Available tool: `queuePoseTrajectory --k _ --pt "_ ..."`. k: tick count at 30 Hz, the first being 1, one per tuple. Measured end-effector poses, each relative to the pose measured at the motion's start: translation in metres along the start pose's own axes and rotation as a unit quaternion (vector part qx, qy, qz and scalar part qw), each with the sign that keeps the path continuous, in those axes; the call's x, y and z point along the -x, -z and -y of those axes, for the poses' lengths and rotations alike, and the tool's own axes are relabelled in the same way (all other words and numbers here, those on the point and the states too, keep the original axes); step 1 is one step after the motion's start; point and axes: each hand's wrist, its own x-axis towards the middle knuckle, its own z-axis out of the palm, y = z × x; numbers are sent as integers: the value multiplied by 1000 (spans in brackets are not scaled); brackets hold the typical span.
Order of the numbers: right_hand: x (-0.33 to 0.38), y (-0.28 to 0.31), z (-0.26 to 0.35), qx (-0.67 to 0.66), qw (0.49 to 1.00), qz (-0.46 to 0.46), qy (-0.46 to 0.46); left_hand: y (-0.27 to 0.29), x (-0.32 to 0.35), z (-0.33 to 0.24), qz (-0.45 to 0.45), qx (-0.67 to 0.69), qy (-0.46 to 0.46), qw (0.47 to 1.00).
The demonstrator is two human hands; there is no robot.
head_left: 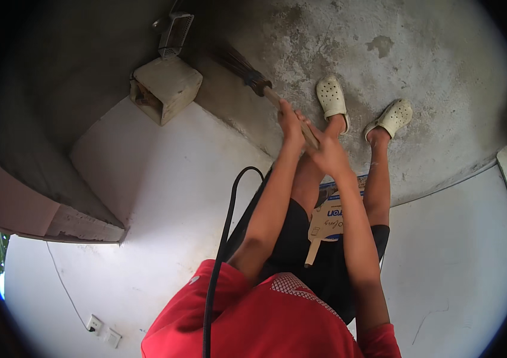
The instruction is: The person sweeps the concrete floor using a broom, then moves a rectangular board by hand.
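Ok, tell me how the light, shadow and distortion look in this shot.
Head view: fisheye, with a black rim and the wall edges bowed; daylight is bright on the white wall and a blown-out sliver shows at far left; the upper-left corner beyond the box falls into deep shadow; both hands, left and right, on the broom stay fairly sharp.

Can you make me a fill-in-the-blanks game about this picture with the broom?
1. Both hands, the left hand and the right hand, hold the ____ of the broom.
2. The shoes on the feet are ____ in colour.
3. The person's shirt is ____.
4. The broom's bristles point toward a pale ____ by the wall.

Missing words: handle; white; red; box
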Motion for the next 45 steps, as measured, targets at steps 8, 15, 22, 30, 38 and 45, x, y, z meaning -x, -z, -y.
queuePoseTrajectory --k 8,15,22,30,38,45 --pt "63 64 -73 -167 969 -98 -156 -86 43 133 61 -261 -154 951" --pt "228 141 -22 -301 919 -80 -241 -61 237 139 171 -102 88 976" --pt "107 104 12 -252 936 180 -164 -15 136 39 60 -3 90 994" --pt "160 228 -81 -222 942 -90 -234 -166 174 191 164 -201 30 965" --pt "268 295 9 -252 930 -126 -235 -174 347 147 279 -112 163 940" --pt "158 213 8 -245 961 -50 -116 -135 226 61 176 -103 45 978"
